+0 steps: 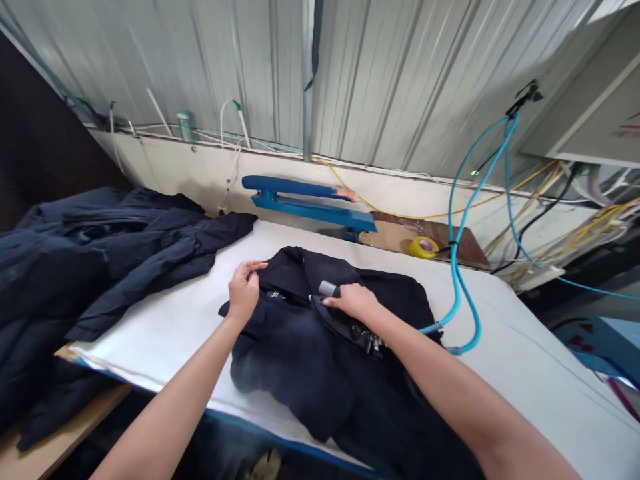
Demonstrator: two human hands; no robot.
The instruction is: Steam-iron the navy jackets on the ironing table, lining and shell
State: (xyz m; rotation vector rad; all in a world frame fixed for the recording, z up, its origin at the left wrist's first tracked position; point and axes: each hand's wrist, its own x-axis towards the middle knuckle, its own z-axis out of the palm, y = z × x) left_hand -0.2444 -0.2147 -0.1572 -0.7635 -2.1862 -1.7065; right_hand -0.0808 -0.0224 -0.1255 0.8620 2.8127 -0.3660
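A table with a white cover [515, 373] carries a dark garment [295, 353] spread out at its middle and dark padded clothing [145, 247] heaped at its left end, partly hanging over the near edge.

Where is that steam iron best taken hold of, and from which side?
Probably by its handle, from above and the right, as the right hand grips it: the handle sits raised over the body of the steam iron, whose front end points left, and its underside faces down toward the black garment.
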